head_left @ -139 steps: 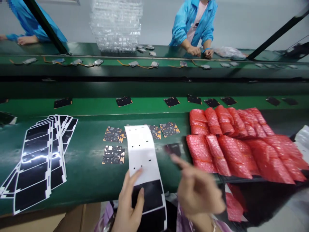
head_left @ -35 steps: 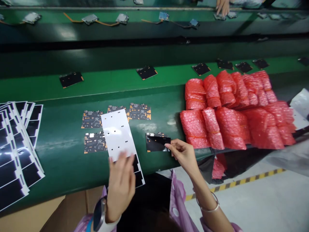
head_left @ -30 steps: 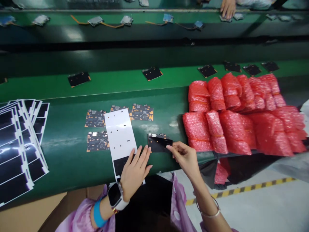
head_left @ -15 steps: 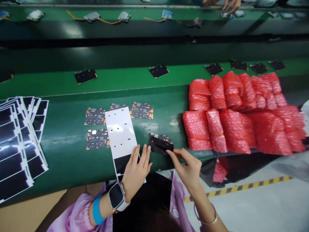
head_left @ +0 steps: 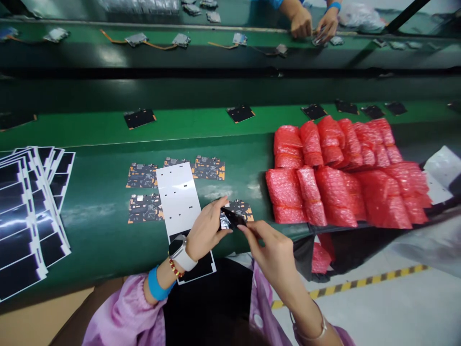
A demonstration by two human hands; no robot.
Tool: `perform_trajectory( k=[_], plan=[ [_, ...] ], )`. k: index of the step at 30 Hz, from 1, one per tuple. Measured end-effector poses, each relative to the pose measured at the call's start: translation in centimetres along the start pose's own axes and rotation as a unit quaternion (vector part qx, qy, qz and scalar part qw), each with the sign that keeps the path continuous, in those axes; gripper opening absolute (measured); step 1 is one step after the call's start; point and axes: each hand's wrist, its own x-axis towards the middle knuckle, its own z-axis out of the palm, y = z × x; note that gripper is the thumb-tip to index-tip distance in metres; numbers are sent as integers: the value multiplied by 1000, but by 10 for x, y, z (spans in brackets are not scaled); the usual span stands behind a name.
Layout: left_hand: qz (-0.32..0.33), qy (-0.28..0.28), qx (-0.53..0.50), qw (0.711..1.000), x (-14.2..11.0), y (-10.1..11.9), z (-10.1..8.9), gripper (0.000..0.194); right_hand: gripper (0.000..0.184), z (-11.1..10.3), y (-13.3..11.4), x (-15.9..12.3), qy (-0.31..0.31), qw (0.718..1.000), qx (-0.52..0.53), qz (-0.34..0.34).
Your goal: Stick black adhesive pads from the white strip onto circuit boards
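Close work by the counter's front edge, and a crease or a crooked lay is the threat!
Over towards the right end, red bubble-wrap bundles stand close enough for a wide swing to knock. The label sheet overhangs the front edge under the left wrist; a dragging arm could pull it askew. Now the hands: the left hand is half-curled, thumb parted from the fingers, no firm hold that I can make out; the right hand pinches thumb to forefinger. Between them, just in from the front edge, lies a circuit board, and tilted over it, bent, is black film, its near-right corner in that pinch: should the grip slip, it may wrinkle or stick off-line.
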Motion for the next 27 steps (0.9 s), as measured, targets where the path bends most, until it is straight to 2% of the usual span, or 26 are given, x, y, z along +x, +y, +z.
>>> perform_trajectory(
  k=[2, 5, 7, 9, 10, 12, 13, 15, 17, 19, 21, 24, 27],
  plan=[
    [-9, 4, -10, 1000, 1, 2, 0, 82, 16, -1, -7, -5, 6, 997, -48, -55],
    [-18, 9, -19, 1000, 2, 3, 0, 80, 9, -6, -6, -14, 1, 991, -85, -100],
    [-22, 11, -19, 1000, 3, 3, 1, 82, 13, -12, 0, -17, 29, 989, -80, -119],
    [-25, 9, -16, 1000, 4, 3, 1, 89, 20, -18, 8, -17, 83, 989, -52, -115],
    [-25, 7, -15, 1000, 5, 4, 1, 94, 18, -19, 13, -15, 106, 990, -26, -89],
    [-19, 5, -3, 1000, 3, 9, -3, 105, 8, -18, 24, -8, 115, 992, 58, 18],
    [-14, 6, 12, 1000, 1, 13, -7, 109, 11, -15, 30, -4, 100, 985, 112, 84],
    [-6, 13, 63, 998, -6, 22, -17, 110, 25, -6, 41, 4, 43, 955, 223, 192],
    [-2, 22, 132, 991, -19, 28, -25, 96, 34, 5, 51, 8, -9, 922, 296, 248],
    [2, 25, 194, 981, -35, 31, -27, 76, 36, 15, 59, 8, -31, 907, 319, 274],
    [12, 21, 237, 971, -51, 29, -23, 62, 36, 21, 63, 6, -32, 903, 319, 286],
    [36, 24, 267, 963, -65, 21, -10, 53, 37, 24, 67, 4, -33, 903, 315, 289],
    [60, 61, 267, 960, -69, 14, -1, 44, 38, 24, 69, 7, -41, 906, 308, 287]
  ],
)
